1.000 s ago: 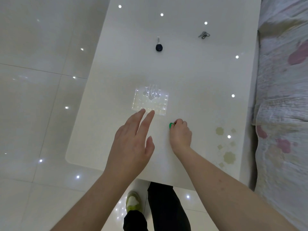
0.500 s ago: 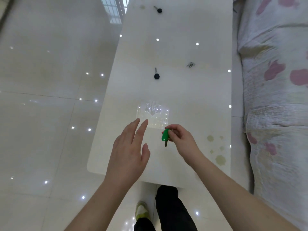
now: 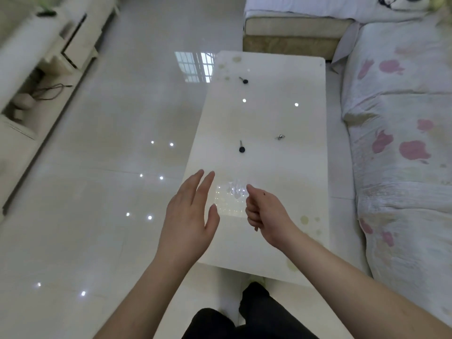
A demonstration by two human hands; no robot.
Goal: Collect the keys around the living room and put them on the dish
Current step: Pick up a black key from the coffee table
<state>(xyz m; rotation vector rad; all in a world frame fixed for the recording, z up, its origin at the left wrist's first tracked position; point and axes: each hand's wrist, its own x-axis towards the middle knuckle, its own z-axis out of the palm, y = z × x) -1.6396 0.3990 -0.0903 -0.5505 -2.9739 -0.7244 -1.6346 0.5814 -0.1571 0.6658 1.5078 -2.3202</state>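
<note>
My right hand (image 3: 265, 211) is curled into a fist over the near part of the white glossy table (image 3: 281, 172). It is closed on the green key, which is hidden inside it except for a thin tip below the fingers. My left hand (image 3: 189, 216) hovers open beside it, fingers straight, holding nothing. Farther along the table lie a black-headed key (image 3: 241, 148), a small silver key bunch (image 3: 280, 137) to its right, and another black-headed key (image 3: 244, 80) near the far end. No dish is in view.
A sofa with a flowered cover (image 3: 401, 143) runs along the table's right side, and a second sofa (image 3: 293, 33) stands beyond the far end. A low cream cabinet (image 3: 36, 69) lines the left wall. Shiny tile floor (image 3: 110, 167) lies between.
My right hand lifted the green key off the table and closed around it, so the green no longer shows. My head tilted up, bringing the far table end and the sofas into view.
</note>
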